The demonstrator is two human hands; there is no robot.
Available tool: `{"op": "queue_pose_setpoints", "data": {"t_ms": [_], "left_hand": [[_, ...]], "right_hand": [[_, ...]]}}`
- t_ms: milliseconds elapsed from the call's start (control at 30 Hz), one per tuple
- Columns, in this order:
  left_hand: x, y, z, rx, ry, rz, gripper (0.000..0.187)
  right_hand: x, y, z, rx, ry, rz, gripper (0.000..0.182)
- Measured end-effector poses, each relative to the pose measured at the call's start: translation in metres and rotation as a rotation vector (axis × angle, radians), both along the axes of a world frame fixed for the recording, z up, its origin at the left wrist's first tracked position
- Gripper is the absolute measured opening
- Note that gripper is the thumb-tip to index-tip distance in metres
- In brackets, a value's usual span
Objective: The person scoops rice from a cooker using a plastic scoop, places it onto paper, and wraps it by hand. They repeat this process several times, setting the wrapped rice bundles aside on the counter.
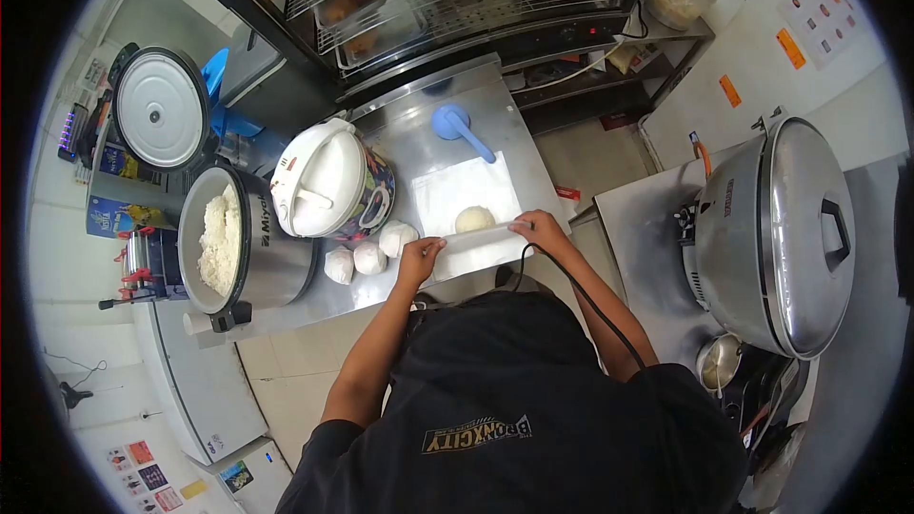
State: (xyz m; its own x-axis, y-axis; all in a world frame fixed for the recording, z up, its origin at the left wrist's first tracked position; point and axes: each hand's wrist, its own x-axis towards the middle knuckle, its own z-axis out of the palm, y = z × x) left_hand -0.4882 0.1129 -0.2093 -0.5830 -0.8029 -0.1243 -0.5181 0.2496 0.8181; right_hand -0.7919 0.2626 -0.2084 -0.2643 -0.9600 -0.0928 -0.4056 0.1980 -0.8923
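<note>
On the steel table a sheet of white wrapping paper [443,192] lies under a rounded mound of rice [474,219]. My left hand [419,260] pinches the near left corner of the paper. With closed fingers my right hand [541,230] grips the near right corner, and the near edge is lifted between both hands in front of the rice. Just left of my left hand sit several paper-wrapped bundles [369,258]. A blue scoop with a handle [466,133] rests beyond the paper's far edge.
A white lidded rice cooker [371,192] and a large open pot [257,219] of rice [221,243] stand to the left. At the back is a glass food warmer [400,57]. A big steel cooker [752,238] stands right. A black cable [595,305] hangs over my right forearm.
</note>
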Motion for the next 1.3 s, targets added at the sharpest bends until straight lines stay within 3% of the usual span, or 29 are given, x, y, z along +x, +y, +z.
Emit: {"op": "queue_pose_setpoints", "data": {"t_ms": [100, 167, 300, 400, 500, 600, 667, 733, 767, 800, 867, 967, 1067, 1167, 1300], "left_hand": [[-0.010, -0.004, -0.003, -0.020, -0.025, 0.052, 0.031], [-0.013, -0.005, -0.003, -0.016, -0.068, 0.062, 0.031], [-0.015, -0.003, -0.002, -0.084, -0.081, 0.040, 0.032], [-0.016, -0.001, -0.009, -0.159, 0.121, 0.063, 0.031], [-0.012, -0.001, -0.009, -0.087, 0.062, 0.049, 0.032], [-0.018, 0.003, 0.018, -0.034, -0.028, 0.057, 0.033], [-0.019, 0.003, 0.015, -0.072, -0.008, 0.038, 0.034], [-0.021, 0.001, 0.008, -0.111, 0.014, 0.017, 0.035], [-0.021, 0.002, 0.004, -0.132, 0.023, 0.021, 0.035], [-0.022, 0.001, 0.004, -0.154, 0.032, 0.025, 0.035], [-0.024, 0.002, 0.005, -0.133, 0.001, 0.034, 0.035], [-0.024, 0.006, 0.013, -0.123, -0.071, 0.048, 0.035], [-0.023, 0.008, 0.012, -0.146, -0.131, 0.035, 0.034], [-0.035, 0.004, 0.019, -0.172, 0.059, 0.223, 0.029], [-0.062, -0.039, 0.016, -0.230, 0.073, 0.207, 0.028]], "right_hand": [[0.002, -0.013, 0.000, 0.014, -0.058, -0.079, 0.035], [0.004, -0.021, -0.005, 0.058, 0.067, -0.123, 0.036], [0.011, -0.023, -0.005, 0.102, 0.068, -0.163, 0.033], [0.008, -0.019, -0.016, -0.032, -0.114, -0.137, 0.027], [0.003, -0.014, -0.023, 0.025, -0.169, -0.080, 0.024], [0.008, -0.014, -0.007, -0.026, -0.093, -0.179, 0.019], [0.026, -0.012, 0.027, -0.256, 0.540, -0.348, 0.010], [0.040, -0.012, 0.007, -0.553, 0.555, -0.009, 0.007], [0.052, -0.007, -0.003, -0.544, 0.503, 0.153, 0.009], [0.061, -0.004, -0.005, -0.544, 0.504, 0.148, 0.009], [0.071, -0.004, -0.009, -0.455, 0.434, 0.458, 0.017], [0.084, -0.006, 0.003, -0.524, 0.637, 0.378, 0.032], [0.102, -0.003, -0.024, -0.429, 0.753, 0.270, 0.045], [0.107, 0.002, -0.027, -0.417, 0.828, 0.237, 0.049], [0.109, 0.008, -0.021, -0.363, 0.817, 0.209, 0.054]]}}
